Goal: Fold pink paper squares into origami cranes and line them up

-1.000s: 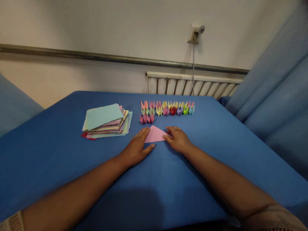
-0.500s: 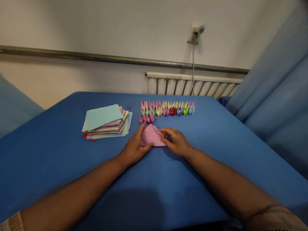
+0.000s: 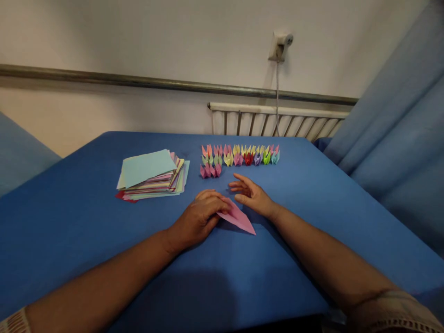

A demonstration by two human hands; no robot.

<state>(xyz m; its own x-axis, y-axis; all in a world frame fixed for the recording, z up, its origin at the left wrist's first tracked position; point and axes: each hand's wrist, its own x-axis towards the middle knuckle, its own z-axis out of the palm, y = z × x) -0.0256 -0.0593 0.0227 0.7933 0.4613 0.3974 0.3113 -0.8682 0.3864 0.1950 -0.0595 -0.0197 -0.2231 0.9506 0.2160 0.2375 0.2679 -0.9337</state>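
Observation:
A folded sheet of pink paper (image 3: 240, 219) is gripped at its left end by my left hand (image 3: 201, 212), fingers closed over it. Its pointed free end slants toward the front right, and the part under my fingers is hidden. My right hand (image 3: 255, 196) is apart from the paper, just behind and to the right of it, fingers spread and holding nothing. Beyond my hands stand rows of small folded paper cranes (image 3: 238, 159) in pink, yellow, green, red, purple and blue.
A stack of coloured paper sheets (image 3: 149, 169), light blue on top, lies left of the cranes on the blue-covered table (image 3: 277, 268). Behind are a wall rail (image 3: 156, 84), a radiator (image 3: 249, 121) and a plugged-in cord (image 3: 278, 99). A blue curtain (image 3: 391, 111) hangs at the right.
My right hand has let go of the pink paper and opened. The paper has turned, its point now toward the front right, and my left hand has closed over its left end.

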